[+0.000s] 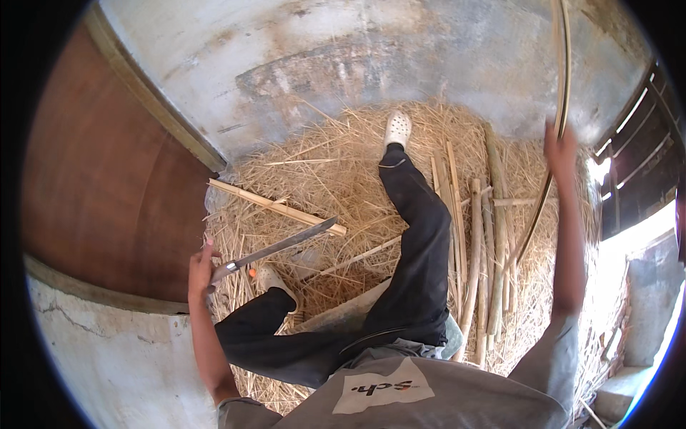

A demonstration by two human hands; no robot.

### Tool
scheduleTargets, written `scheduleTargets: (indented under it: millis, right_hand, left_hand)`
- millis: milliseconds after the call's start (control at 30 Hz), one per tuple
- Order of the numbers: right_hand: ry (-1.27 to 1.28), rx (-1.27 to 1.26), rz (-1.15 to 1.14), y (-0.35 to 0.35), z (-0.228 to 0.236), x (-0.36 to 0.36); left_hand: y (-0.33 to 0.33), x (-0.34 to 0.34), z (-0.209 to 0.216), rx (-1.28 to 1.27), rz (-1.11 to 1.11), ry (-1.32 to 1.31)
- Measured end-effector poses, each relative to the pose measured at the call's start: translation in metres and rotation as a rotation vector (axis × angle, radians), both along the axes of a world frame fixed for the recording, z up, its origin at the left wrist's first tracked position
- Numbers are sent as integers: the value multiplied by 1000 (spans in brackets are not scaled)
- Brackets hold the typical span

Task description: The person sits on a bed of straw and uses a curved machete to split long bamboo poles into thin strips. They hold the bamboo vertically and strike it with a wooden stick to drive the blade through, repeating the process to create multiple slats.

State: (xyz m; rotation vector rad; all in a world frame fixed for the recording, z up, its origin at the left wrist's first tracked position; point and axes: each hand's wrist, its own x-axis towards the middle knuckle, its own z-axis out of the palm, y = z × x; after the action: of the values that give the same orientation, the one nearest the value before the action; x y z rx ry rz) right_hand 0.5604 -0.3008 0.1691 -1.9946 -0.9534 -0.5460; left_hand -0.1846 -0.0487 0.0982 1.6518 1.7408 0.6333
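We list: long knife [275,249], grey steel blade, orange spot near its handle. Bamboo strip [561,86], pale yellow-green. Straw [336,179], golden tan. Split bamboo poles [475,243] right of the knife, beige and dull green. Trousers [414,250] black; shoes [398,129] off-white; shirt [443,400] grey with a white patch. Door [107,193] reddish brown.

The 1 head-worn fisheye view looked steeply down from above the seated person's lap, facing the straw-covered floor [336,171] and concrete wall [286,50] ahead, close to both hands, with edges bending.
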Motion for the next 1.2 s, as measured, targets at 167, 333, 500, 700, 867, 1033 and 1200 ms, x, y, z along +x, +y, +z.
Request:
scheduleTargets:
  millis: [167,333,500,700,867,1033,1200]
  right_hand:
    - [67,-26,110,-53,-279,-44]
    - [392,-435,-91,-119,-448,-103]
    - [613,-573,-180,-120,-454,-150]
    - [774,-708,-173,-91,-422,-128]
    - [445,-243,-34,-57,-338,-128]
    - [826,-68,545,10,-174,-276]
    - [1364,3,696,51,-177,-340]
  left_hand:
    - [-18,-7,-28,-266,-31,-123]
    - [-66,26,-19,-449,-328,84]
    - [-109,52,-79,-453,-297,-132]
    - [-143,126,-108,-318,-217,-405]
    - [-147,200,-126,-81,-191,-556]
    - [-151,291,-114,146,-129,-436]
    - [-158,346,-139,386,-249,-417]
